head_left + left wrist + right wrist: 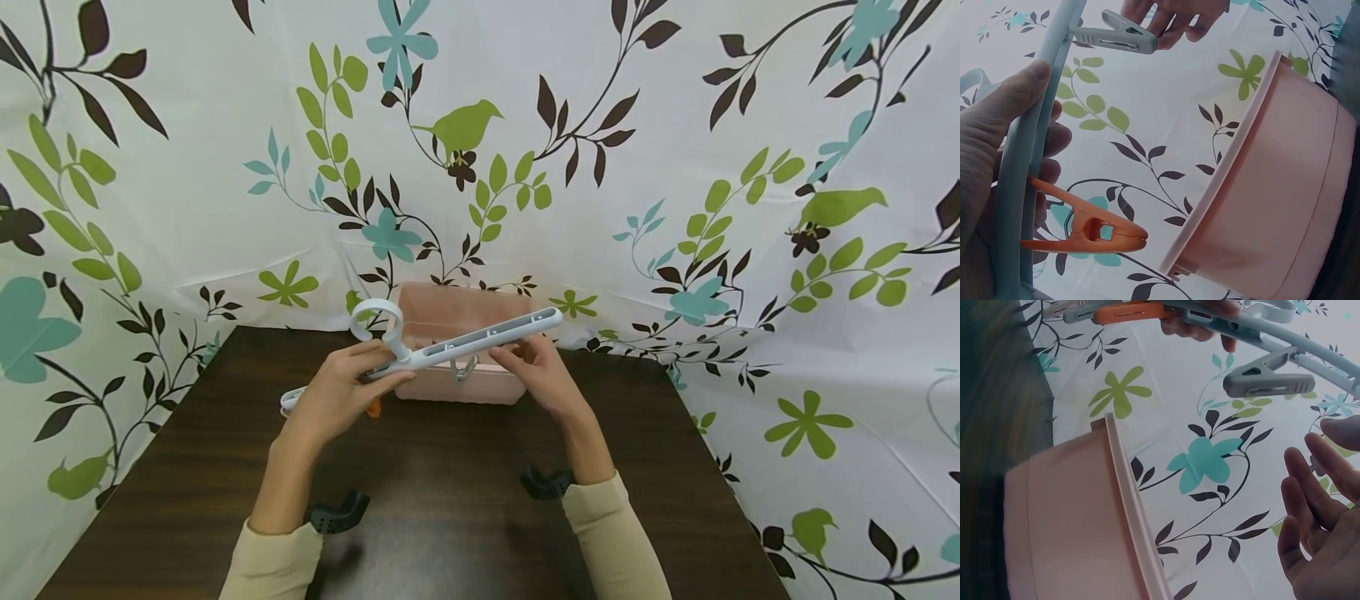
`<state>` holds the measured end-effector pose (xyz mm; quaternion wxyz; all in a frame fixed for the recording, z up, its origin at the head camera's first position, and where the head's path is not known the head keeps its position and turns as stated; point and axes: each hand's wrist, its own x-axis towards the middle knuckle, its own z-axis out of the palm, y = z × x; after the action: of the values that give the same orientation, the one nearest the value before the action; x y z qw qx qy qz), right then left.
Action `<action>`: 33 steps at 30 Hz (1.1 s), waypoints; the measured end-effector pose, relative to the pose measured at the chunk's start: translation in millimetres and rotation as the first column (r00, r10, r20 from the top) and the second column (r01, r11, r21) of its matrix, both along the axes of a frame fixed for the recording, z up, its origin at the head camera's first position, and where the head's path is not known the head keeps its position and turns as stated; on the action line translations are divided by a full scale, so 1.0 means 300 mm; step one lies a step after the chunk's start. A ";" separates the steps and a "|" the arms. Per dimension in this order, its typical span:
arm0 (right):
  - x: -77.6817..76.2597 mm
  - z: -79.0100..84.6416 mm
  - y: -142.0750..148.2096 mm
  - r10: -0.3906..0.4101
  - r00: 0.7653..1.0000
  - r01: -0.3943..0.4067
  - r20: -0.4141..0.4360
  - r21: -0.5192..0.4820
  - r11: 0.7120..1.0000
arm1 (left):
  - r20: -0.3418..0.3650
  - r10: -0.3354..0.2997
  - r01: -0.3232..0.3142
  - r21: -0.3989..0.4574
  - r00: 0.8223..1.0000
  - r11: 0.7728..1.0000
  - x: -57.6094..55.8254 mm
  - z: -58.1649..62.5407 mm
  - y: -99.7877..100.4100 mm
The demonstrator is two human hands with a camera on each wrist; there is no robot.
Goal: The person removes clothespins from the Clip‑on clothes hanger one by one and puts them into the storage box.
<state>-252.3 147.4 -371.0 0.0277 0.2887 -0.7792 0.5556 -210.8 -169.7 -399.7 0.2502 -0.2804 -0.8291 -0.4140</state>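
Observation:
My left hand (pixel 333 396) grips a pale blue clip hanger (pixel 487 340) near the base of its round hook, holding it tilted with the right end higher. An orange clip (pixel 1097 228) hangs from the bar by the left hand. Farther along is a grey clip (pixel 1269 384). More clips, one grey and one pinkish, show at the far end in the right wrist view. Close to the bar's right half is my right hand (pixel 546 375), its fingers loosely extended and holding nothing. In the right wrist view it is apart from the bar.
A pink bin (pixel 420 387) stands at the back of the dark wooden table (pixel 435 492), behind and below the hanger. A white cloth (pixel 225 208) printed with leaves and birds rises behind the table and along its sides.

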 end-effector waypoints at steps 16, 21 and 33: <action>0.038 -0.030 -0.024 0.126 0.990 -0.121 0.056 -0.076 0.990 | 0.006 0.003 -0.003 0.008 1.000 1.000 0.004 0.008 0.003; 0.035 -0.044 -0.040 0.192 0.981 -0.189 0.034 -0.089 0.978 | -0.004 -0.005 0.005 0.008 1.000 1.000 0.003 0.009 0.003; 0.044 -0.095 -0.083 0.231 0.971 -0.225 0.056 -0.094 0.970 | -0.004 -0.021 0.021 0.005 1.000 1.000 0.006 0.008 0.002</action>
<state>-239.1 122.5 -399.5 -0.0498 0.3562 -0.7163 0.5979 -208.9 -169.1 -397.2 0.2482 -0.2891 -0.8247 -0.4180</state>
